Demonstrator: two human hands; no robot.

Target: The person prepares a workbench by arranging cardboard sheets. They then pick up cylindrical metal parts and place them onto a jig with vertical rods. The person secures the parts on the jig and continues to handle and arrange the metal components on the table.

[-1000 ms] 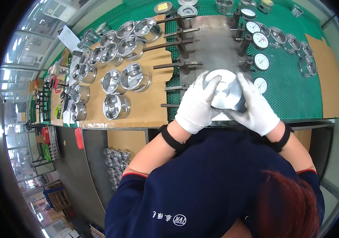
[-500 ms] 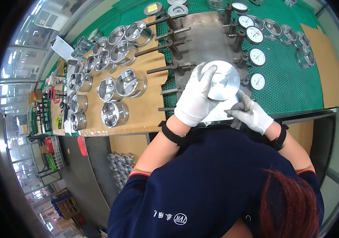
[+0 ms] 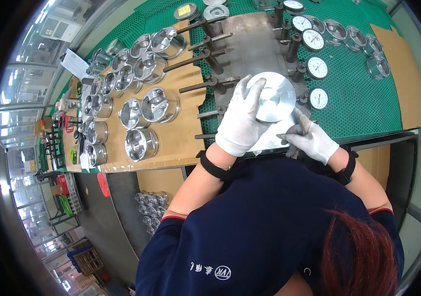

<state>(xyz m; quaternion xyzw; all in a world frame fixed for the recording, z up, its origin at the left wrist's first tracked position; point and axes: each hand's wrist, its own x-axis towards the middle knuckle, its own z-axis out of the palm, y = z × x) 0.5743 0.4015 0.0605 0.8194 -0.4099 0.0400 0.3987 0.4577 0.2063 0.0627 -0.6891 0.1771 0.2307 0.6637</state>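
My left hand [image 3: 242, 121], in a white glove, is closed on a round silver piston [image 3: 282, 101]. Its fingers lie over the piston's flat round face, which is turned up and has a shallow ring at its middle. The piston is above the near end of a grey metal plate [image 3: 252, 47]. At the piston's lower right edge is my right hand [image 3: 314, 140], gloved in white with dark grey fingertips. Those fingers are curled together; whether they pinch something small cannot be made out. A bright white patch [image 3: 269, 139] shows beneath the piston.
Dial gauges [image 3: 317, 67] on dark posts line the plate's right side; posts with rods [image 3: 214, 85] line its left. Several pistons [image 3: 141, 144] stand on brown cardboard [image 3: 176, 143] at left. More pistons [image 3: 378, 66] stand on the green mat [image 3: 353, 108] at right.
The view has shifted slightly. My left hand keeps its grip on the piston, and my right hand stays at its lower right edge with fingers moved only a little.
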